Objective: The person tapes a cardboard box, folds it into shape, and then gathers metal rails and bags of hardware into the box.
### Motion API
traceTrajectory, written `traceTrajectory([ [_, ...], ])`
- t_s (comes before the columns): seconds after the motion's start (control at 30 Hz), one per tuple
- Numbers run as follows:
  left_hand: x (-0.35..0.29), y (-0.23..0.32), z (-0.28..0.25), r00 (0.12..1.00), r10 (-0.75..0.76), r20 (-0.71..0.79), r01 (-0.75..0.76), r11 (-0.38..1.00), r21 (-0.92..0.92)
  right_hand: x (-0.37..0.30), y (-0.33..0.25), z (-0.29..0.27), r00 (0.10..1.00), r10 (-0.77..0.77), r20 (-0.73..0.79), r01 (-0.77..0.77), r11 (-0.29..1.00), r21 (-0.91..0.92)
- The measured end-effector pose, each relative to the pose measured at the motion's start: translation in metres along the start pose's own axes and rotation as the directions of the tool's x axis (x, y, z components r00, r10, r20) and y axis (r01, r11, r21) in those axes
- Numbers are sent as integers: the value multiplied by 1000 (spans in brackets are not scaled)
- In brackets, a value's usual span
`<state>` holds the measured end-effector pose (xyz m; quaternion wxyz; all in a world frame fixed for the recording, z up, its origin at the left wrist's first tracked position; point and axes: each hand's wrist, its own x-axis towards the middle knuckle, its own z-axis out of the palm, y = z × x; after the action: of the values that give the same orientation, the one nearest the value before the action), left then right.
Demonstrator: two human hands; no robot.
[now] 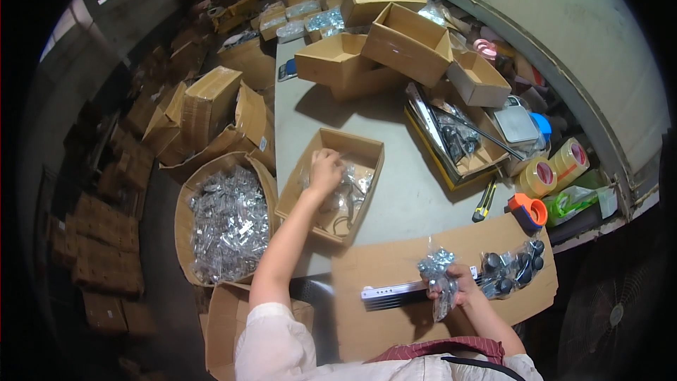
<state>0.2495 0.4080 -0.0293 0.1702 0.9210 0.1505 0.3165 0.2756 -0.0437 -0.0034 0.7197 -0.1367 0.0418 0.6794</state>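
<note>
My left hand reaches into an open cardboard box on the table. Its fingers are curled down among clear plastic bags; what they grip is hidden. My right hand is closed around a clear plastic bag of small shiny metal parts, held above a cardboard sheet. Under that hand, on the sheet, lies a bundle of metal drawer slides. Bagged black round parts rest to the right of it.
A carton full of bagged metal parts stands left of the table. Empty-looking boxes are stacked at the back. A box of rails and bags, a utility knife, an orange tape dispenser and tape rolls sit at the right.
</note>
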Motion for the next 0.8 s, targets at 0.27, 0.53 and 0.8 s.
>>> traceTrajectory([
  [0.27, -22, 128, -57, 924, -187, 335, 361, 719, -594, 22, -12, 23, 981, -165, 103, 157, 984, 80],
  [0.53, -22, 140, -71, 903, -138, 406, 250, 939, -237, 35, 1, 4, 983, -174, -51, 175, 984, 24],
  [0.8, -29, -20, -57, 992, -124, 35, 93, 877, 472, -5, -6, -16, 956, -269, -115, 266, 963, -42],
])
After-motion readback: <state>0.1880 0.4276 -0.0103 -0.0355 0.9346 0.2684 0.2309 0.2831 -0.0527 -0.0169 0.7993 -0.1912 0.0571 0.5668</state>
